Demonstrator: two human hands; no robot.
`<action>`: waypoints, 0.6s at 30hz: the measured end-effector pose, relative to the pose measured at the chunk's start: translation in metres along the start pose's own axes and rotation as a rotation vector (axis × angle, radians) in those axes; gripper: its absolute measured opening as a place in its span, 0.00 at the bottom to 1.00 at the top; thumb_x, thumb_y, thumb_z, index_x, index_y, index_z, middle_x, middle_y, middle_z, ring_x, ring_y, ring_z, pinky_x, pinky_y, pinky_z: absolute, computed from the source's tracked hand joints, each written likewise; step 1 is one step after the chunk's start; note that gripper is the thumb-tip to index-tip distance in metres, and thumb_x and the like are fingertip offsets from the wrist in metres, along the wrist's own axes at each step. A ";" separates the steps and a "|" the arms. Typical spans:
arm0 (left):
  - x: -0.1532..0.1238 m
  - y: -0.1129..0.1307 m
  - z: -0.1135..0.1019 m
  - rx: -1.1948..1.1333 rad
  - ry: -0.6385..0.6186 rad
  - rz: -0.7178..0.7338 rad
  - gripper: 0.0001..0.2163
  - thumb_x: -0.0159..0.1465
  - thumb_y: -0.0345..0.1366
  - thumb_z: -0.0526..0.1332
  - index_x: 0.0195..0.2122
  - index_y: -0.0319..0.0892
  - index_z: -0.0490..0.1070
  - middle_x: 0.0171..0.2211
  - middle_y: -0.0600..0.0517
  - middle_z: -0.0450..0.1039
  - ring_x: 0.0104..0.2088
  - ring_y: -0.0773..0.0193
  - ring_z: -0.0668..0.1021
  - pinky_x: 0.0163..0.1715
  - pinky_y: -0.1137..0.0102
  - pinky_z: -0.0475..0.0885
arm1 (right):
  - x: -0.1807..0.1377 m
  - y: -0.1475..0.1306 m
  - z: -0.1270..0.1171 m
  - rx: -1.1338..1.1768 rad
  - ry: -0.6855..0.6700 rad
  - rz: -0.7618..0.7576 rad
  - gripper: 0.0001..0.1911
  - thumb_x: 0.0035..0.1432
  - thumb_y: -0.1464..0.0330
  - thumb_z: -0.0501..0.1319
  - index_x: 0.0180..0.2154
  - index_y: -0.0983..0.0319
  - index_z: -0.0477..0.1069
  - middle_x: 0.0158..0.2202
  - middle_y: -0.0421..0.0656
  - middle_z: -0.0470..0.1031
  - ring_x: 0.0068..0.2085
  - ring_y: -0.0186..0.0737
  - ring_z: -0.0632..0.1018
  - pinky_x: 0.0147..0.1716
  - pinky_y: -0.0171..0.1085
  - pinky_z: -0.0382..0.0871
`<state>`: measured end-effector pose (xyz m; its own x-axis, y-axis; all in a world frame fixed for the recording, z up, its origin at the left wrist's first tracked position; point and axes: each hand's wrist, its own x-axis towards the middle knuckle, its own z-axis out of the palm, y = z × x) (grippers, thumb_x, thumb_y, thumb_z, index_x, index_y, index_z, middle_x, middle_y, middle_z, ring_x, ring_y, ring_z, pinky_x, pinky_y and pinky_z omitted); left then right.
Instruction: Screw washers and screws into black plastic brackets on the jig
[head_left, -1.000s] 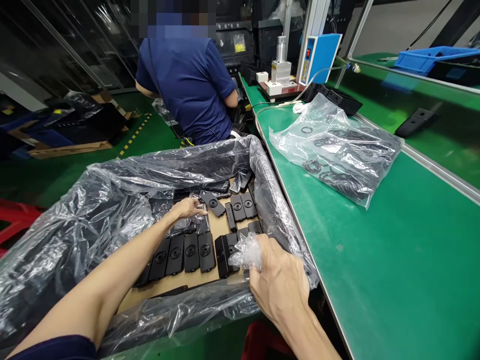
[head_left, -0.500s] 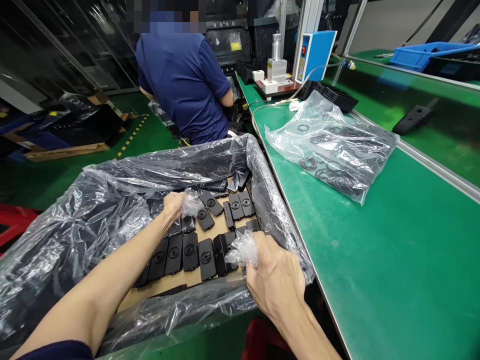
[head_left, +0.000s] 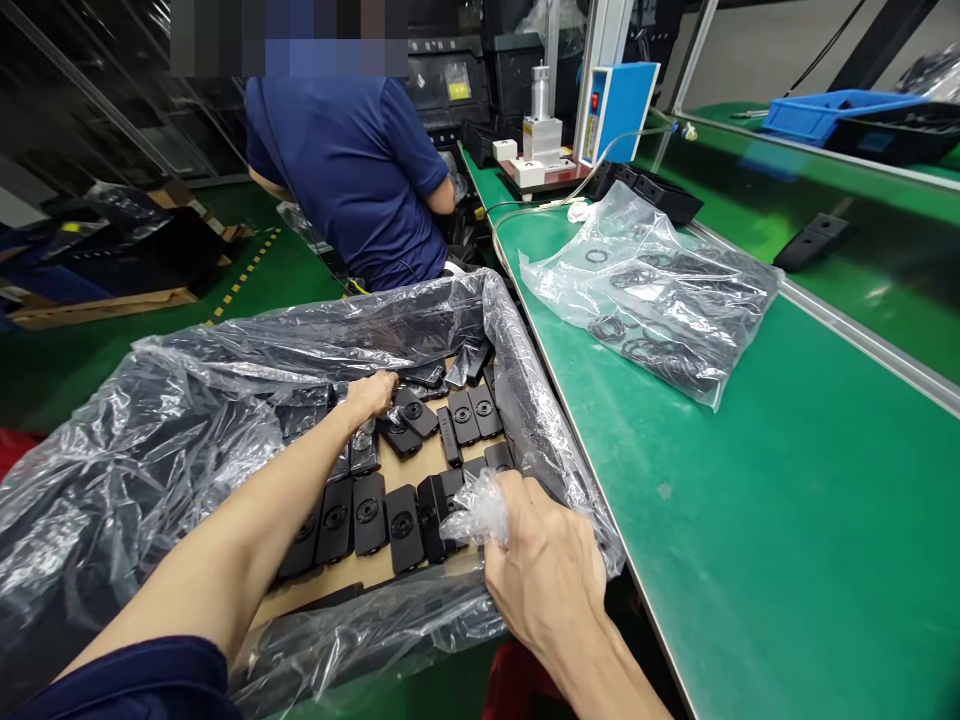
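Observation:
My right hand (head_left: 551, 565) is closed around a crumpled clear plastic bag (head_left: 478, 508) above the near right side of the lined bin. My left hand (head_left: 373, 393) reaches deep into the bin with curled fingers. What they grip is hidden, but they are close to a black rectangular part (head_left: 399, 437) and a bit of clear film. Several flat black parts, each with a round recess, lie in rows on a brown cardboard sheet (head_left: 409, 467). One such part (head_left: 406, 527) lies in the near row. Clear plastic lining (head_left: 420, 600) drapes over the bin walls.
On the right, a green workbench (head_left: 750, 520) carries a clear bag of black rings (head_left: 660, 300). A blue control box (head_left: 622, 110) and a metal press fixture (head_left: 541, 135) stand at its far end. A co-worker in a dark blue shirt (head_left: 345, 180) sits beyond the bin.
My left hand has moved right and farther into the bin, and the film bunched at its fingers now barely shows. My right hand keeps its hold on the plastic bag. The view has shifted slightly.

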<state>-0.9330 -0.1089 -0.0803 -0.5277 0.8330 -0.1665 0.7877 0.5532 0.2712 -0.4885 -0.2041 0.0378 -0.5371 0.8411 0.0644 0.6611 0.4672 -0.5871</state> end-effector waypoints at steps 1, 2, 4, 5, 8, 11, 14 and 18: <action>-0.001 0.001 0.000 -0.011 0.012 0.017 0.13 0.72 0.42 0.69 0.50 0.39 0.77 0.51 0.45 0.77 0.52 0.53 0.80 0.54 0.54 0.78 | 0.000 0.000 0.000 -0.002 0.000 0.001 0.15 0.54 0.76 0.61 0.44 0.57 0.71 0.34 0.37 0.74 0.31 0.41 0.72 0.30 0.40 0.49; -0.003 0.003 0.001 -0.029 0.030 0.034 0.12 0.72 0.42 0.69 0.50 0.39 0.77 0.51 0.45 0.77 0.52 0.54 0.80 0.54 0.55 0.78 | 0.000 0.000 0.001 -0.003 -0.002 0.000 0.15 0.53 0.77 0.61 0.43 0.58 0.71 0.34 0.37 0.73 0.31 0.41 0.73 0.31 0.40 0.49; -0.003 0.008 0.003 -0.083 0.079 0.060 0.12 0.72 0.42 0.68 0.50 0.39 0.77 0.51 0.45 0.77 0.51 0.54 0.80 0.53 0.56 0.78 | 0.001 -0.001 -0.001 -0.010 -0.014 -0.001 0.16 0.52 0.77 0.62 0.43 0.57 0.71 0.34 0.37 0.73 0.32 0.41 0.74 0.31 0.40 0.49; -0.001 0.010 0.003 -0.117 0.107 0.062 0.13 0.73 0.43 0.67 0.50 0.38 0.77 0.51 0.45 0.77 0.50 0.55 0.80 0.52 0.56 0.79 | 0.001 -0.002 -0.002 -0.015 -0.023 0.001 0.17 0.52 0.77 0.62 0.44 0.57 0.71 0.35 0.37 0.74 0.32 0.41 0.75 0.31 0.40 0.49; 0.006 0.011 -0.004 -0.210 0.195 0.008 0.16 0.75 0.45 0.64 0.53 0.37 0.75 0.49 0.45 0.77 0.45 0.57 0.81 0.46 0.60 0.80 | 0.001 -0.004 -0.005 -0.026 -0.038 0.012 0.17 0.54 0.77 0.63 0.45 0.57 0.71 0.36 0.38 0.75 0.33 0.42 0.76 0.31 0.40 0.49; 0.005 -0.007 -0.033 -0.209 0.266 -0.103 0.18 0.76 0.48 0.62 0.54 0.37 0.74 0.47 0.46 0.76 0.42 0.59 0.80 0.41 0.63 0.80 | 0.001 -0.004 -0.004 -0.028 -0.042 0.012 0.16 0.56 0.76 0.63 0.46 0.57 0.71 0.36 0.38 0.75 0.33 0.42 0.76 0.31 0.40 0.49; -0.012 -0.040 -0.069 -0.126 0.222 -0.184 0.18 0.75 0.50 0.63 0.50 0.37 0.75 0.42 0.48 0.76 0.38 0.61 0.80 0.39 0.64 0.80 | 0.002 -0.002 -0.002 -0.030 -0.039 0.001 0.15 0.56 0.76 0.63 0.45 0.58 0.71 0.35 0.38 0.74 0.33 0.42 0.75 0.31 0.40 0.49; -0.043 -0.075 -0.075 -0.039 -0.068 -0.189 0.15 0.73 0.46 0.67 0.44 0.36 0.76 0.38 0.51 0.76 0.35 0.62 0.80 0.37 0.66 0.79 | 0.002 0.000 -0.001 -0.005 0.008 -0.010 0.14 0.55 0.76 0.62 0.43 0.57 0.71 0.35 0.38 0.74 0.31 0.41 0.73 0.30 0.40 0.46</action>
<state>-0.9935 -0.1872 -0.0228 -0.6413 0.7141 -0.2807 0.6633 0.6998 0.2650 -0.4888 -0.2025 0.0386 -0.5394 0.8386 0.0765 0.6584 0.4766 -0.5826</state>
